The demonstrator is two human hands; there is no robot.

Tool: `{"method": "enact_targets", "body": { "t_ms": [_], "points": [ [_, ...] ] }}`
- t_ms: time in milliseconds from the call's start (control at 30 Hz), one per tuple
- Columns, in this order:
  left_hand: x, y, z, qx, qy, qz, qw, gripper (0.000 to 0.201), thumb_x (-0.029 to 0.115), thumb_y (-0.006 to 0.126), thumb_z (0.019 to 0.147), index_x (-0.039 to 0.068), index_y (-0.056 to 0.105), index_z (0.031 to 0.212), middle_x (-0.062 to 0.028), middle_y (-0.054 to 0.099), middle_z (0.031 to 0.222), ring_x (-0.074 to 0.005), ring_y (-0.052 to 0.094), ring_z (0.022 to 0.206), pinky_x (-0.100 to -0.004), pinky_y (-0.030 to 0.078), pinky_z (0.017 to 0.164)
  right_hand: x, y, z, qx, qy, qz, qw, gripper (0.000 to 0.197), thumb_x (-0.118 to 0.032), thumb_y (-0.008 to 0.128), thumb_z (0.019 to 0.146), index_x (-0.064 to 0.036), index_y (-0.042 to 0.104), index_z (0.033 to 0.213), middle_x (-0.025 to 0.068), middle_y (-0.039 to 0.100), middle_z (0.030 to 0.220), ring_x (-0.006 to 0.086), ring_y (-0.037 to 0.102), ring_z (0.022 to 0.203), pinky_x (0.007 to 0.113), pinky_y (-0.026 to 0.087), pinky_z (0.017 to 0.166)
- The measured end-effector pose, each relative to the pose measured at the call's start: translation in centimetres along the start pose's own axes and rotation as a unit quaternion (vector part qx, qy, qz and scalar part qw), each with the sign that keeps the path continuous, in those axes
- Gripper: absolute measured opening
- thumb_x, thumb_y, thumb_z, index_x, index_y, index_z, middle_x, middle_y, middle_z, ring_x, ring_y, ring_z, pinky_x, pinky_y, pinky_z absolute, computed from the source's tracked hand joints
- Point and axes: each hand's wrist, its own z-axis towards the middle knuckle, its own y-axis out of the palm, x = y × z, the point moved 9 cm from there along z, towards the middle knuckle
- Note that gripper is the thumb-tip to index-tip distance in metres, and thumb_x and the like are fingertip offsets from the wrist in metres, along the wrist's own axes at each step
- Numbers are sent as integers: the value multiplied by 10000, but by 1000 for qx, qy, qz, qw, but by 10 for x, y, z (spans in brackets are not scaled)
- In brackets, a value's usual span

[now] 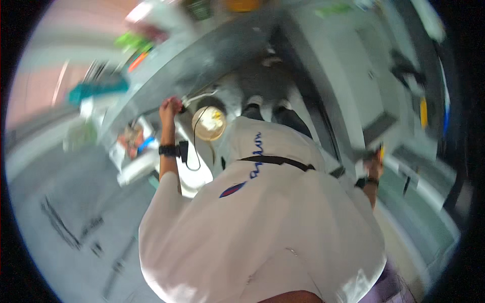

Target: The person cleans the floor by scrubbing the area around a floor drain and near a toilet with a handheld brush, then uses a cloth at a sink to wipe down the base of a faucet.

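Observation:
My left hand (171,106) is held out at the far left of my body, its fingers curled and blurred. A pale, thin, bent object (201,95) lies right beside its fingertips; whether the hand grips it is unclear. Below and to the right of that hand stands a round, tan-rimmed bucket (203,135) with white and yellow scraps in it. Out on the right side, my right hand (373,167) is closed, with a small yellow and red thing (381,151) sticking out of it. Motion blur hides what that thing is.
Along the left runs a grey counter (166,73) bearing a teal container (98,90) and green and orange items. A white bin (139,164) with a blue item stands near my left arm. Pale cabinets (348,86) line the right. A black cable (195,146) hangs from my left wrist.

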Motion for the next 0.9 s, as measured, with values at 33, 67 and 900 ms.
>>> {"method": "enact_targets", "body": {
  "t_ms": [33,67,900],
  "points": [
    [-5,30,0,-20,-31,27,999,286,264,490,793,16,511,933,-92,570,779,-158,565,650,-238,447,554,6,22,-3,-35,24,-40,998,193,-185,492,770,-18,483,867,65,545,726,147,530,575,252,418,430],
    [-2,63,-3,-69,-25,66,995,232,185,483,786,13,508,940,-90,568,775,-155,559,659,-241,447,564,5,26,-3,103,34,-60,992,211,-221,524,752,-29,484,831,44,522,609,142,486,422,259,386,348],
    [-36,746,-241,-657,-392,-59,642,406,310,423,816,67,364,1136,-82,472,1062,-195,482,940,-328,392,812,-191,208,128,-132,-186,-244,942,358,-139,495,744,-38,445,1085,97,512,990,171,468,908,285,375,792]
  ]
}}
